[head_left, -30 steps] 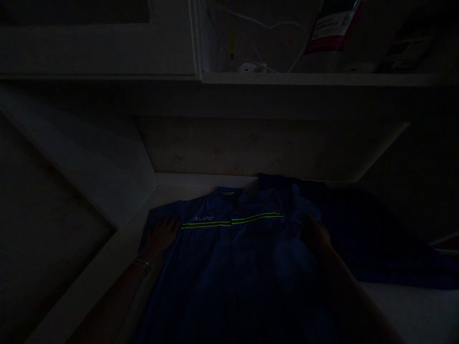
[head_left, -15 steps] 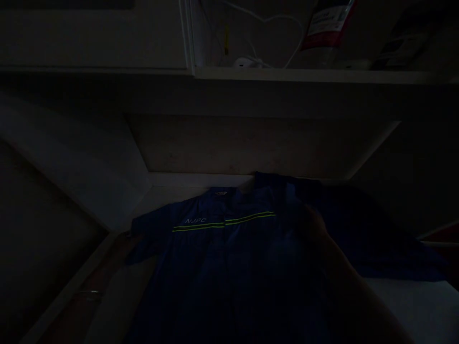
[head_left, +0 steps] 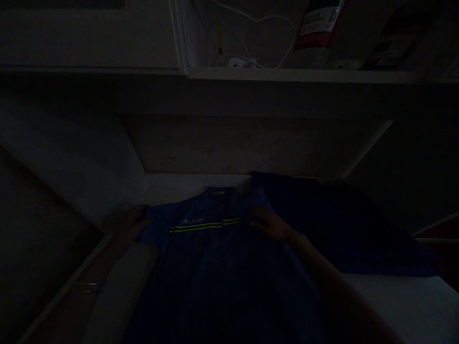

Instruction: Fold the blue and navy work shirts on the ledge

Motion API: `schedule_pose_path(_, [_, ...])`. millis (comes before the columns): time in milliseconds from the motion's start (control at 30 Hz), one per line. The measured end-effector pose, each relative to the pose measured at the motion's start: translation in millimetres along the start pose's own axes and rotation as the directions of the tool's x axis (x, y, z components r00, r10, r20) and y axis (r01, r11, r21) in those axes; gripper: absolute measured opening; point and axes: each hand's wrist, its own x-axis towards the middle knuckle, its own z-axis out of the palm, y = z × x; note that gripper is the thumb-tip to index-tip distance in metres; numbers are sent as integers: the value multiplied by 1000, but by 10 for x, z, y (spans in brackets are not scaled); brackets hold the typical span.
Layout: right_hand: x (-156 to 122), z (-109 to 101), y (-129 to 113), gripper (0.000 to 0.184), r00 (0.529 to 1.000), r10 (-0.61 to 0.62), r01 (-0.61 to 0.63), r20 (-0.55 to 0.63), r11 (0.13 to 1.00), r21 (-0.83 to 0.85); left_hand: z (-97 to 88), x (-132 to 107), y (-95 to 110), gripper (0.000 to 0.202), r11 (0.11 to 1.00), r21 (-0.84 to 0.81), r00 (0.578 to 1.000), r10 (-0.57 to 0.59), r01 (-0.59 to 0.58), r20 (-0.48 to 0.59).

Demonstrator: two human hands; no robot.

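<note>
A dark blue short-sleeved work shirt point(head_left: 201, 258) lies spread front side up, its collar toward the back. Two yellow-green stripes cross its chest, with the letters NJPC above them on the left. My left hand point(head_left: 131, 227) rests at the end of the left-side sleeve, fingers apart on the cloth. On the right side of the chest lies my right hand point(head_left: 268, 223), open with spread fingers, covering part of the stripes. The sleeve on that side is not seen sticking out. The picture is very dark, so folds are hard to make out.
More dark blue cloth point(head_left: 344, 224) is heaped to the right on the pale surface point(head_left: 401, 296). Above runs a shelf edge point(head_left: 304, 74), holding a white cable point(head_left: 276, 17) and a red-and-white labelled package point(head_left: 317, 26). A panel wall stands behind the shirt.
My right hand has moved left from the shirt's right side onto its chest, and the sleeve there no longer sticks out. My left hand has shifted slightly up and inward along the sleeve.
</note>
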Motion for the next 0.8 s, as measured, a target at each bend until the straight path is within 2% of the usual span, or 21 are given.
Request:
schedule_pose_path(33, [-11,20,7,44,997,44,-43,-56,999,13,91,-7,103,69,999,4,999,38,-38,34])
schedule_pose_path(100, [-53,26,39,46,977,131,-127,-170,991,31,326,-75,294,78,995,-37,979,95,-90,181])
schedule_pose_path(167, [-131,-1,71,46,945,194,-190,-264,981,40,583,-195,440,76,984,-90,930,176,-154,322])
schedule_pose_path(233, [-265,-43,88,45,913,251,-242,-323,968,68,793,-325,517,64,964,-140,891,262,-225,370])
schedule_pose_path(267, [-358,-62,93,45,895,291,-275,-337,957,96,865,-378,524,55,953,-144,888,299,-265,349])
schedule_pose_path(333, [-594,-86,108,45,850,387,-350,-357,922,165,939,-440,476,41,938,-117,907,346,-327,239])
schedule_pose_path(400, [-877,-85,142,44,798,469,-415,-379,883,221,951,-445,356,38,941,-48,934,339,-335,115])
schedule_pose_path(433, [-1022,-75,165,45,767,504,-442,-398,864,242,954,-433,277,40,943,13,939,331,-334,88])
schedule_pose_path(500, [-1287,-40,206,48,709,556,-493,-434,831,258,986,-405,100,46,927,156,938,326,-342,121])
schedule_pose_path(567, [-1485,16,213,51,675,589,-538,-445,805,249,1071,-399,-65,51,858,304,904,347,-414,251])
schedule_pose_path(667, [-1664,133,139,56,689,590,-558,-420,803,212,1236,-439,-203,52,755,422,852,351,-503,388])
schedule_pose_path(733, [-1783,214,64,63,705,581,-550,-406,810,205,1280,-494,-213,53,725,469,854,338,-504,395])
schedule_pose_path(800, [-1978,270,-4,73,674,627,-586,-390,776,235,1203,-603,-223,57,759,453,879,345,-468,330])
